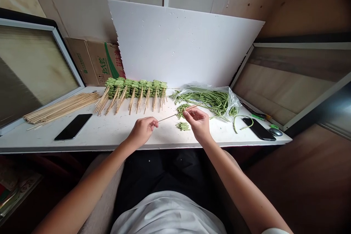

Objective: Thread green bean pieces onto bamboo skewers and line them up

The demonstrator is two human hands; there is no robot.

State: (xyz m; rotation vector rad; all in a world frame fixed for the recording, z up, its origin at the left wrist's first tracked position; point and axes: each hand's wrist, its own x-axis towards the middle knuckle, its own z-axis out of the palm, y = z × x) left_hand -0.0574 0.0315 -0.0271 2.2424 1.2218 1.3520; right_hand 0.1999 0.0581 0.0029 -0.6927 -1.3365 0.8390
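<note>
Left hand [142, 131] with fingers [154, 122] clamped on a bamboo skewer [167, 117], right hand [199, 124] pinching its far end, just above cut long-bean pieces [182, 126] on the white worktop [55, 146], near a plastic bag of long beans [205, 101]

Our white bench [115, 133] runs across in front of us. On it we have a loose pile of bamboo skewers [61, 108] at the left, a phone [73, 127] just beside them, and a long row of skewered green beans [135, 89] along the back. Toward the right lie a small skewered bunch [182, 126], long green beans [204, 100] on a plastic bag [232, 103], a second phone [259, 128] and a mouse [275, 131].
</note>
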